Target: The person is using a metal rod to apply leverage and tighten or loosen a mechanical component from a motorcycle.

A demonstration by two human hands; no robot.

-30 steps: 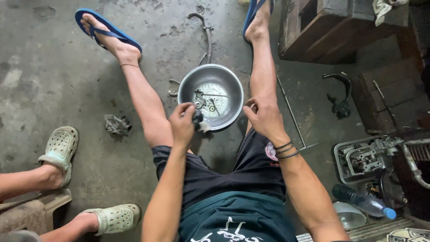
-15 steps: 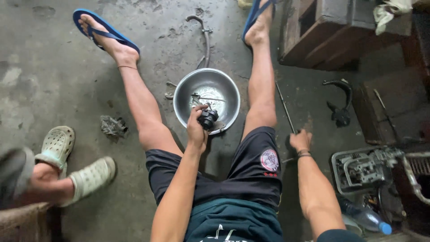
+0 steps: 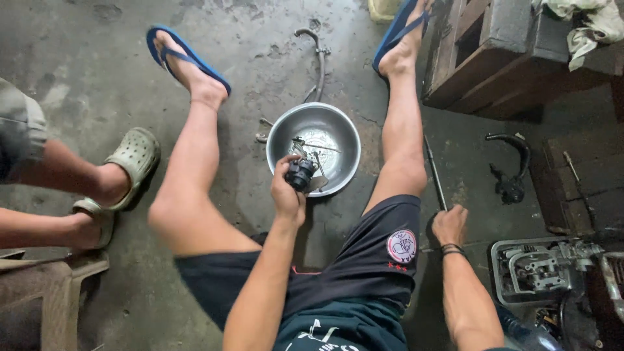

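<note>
The small black engine part [image 3: 300, 174] sat clenched in the left hand [image 3: 287, 195], held just over the near rim of the steel bowl [image 3: 338, 133] on the concrete floor [image 3: 84, 65]. The right hand [image 3: 449, 224] rested on the floor, fingers closing at a thin metal rod [image 3: 435, 174]; its grasp could not be told. The step looked like cleaning the part over the bowl, and picking up the rod seemed to call for a firmer grip.

1 round red-white badge [image 3: 401, 246] on black shorts [image 3: 364, 260], right thigh.
</note>
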